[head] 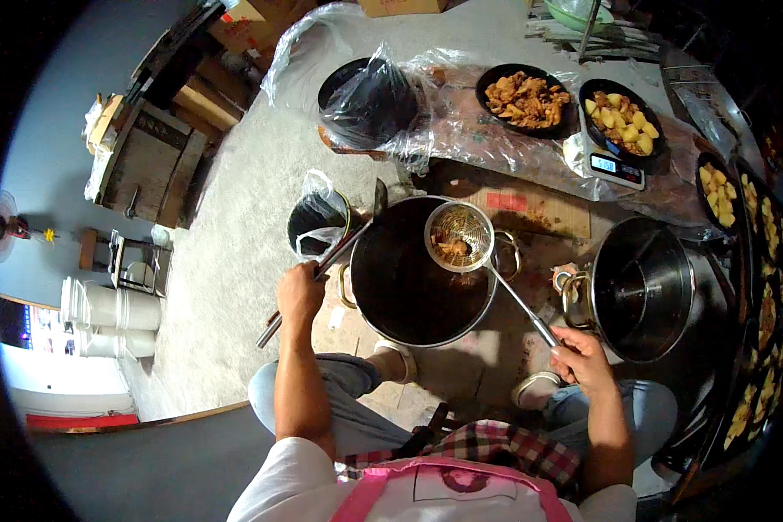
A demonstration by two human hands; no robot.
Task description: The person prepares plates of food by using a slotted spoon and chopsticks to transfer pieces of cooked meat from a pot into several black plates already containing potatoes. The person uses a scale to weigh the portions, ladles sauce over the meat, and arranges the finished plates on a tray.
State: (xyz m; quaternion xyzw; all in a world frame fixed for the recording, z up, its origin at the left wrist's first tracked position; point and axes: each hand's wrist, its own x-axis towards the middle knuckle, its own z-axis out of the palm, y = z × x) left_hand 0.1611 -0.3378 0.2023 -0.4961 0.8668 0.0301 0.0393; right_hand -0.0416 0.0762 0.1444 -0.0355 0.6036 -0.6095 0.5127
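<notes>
My left hand [300,293] grips the long metal handle of a ladle [380,196], whose head is beside the left rim of a large metal pot [424,342]. In my right hand [584,359] is the handle of a round wire skimmer [460,215], held over the right part of that pot. A few brown pieces of cooked meat [453,246] lie in the skimmer. The pot stands on the floor between my feet; its inside is too dark to make out. Beyond it, a black bowl of potatoes and meat [626,124] sits on a digital scale [616,171] with a lit display.
A low plastic-covered table [483,153] bears a bowl of brown meat pieces [525,101] and a black tub [368,104] under clear plastic. A lined bucket [318,222] is left of the pot, a second metal pot [643,290] right. Several bowls with potatoes [718,192] line the right edge.
</notes>
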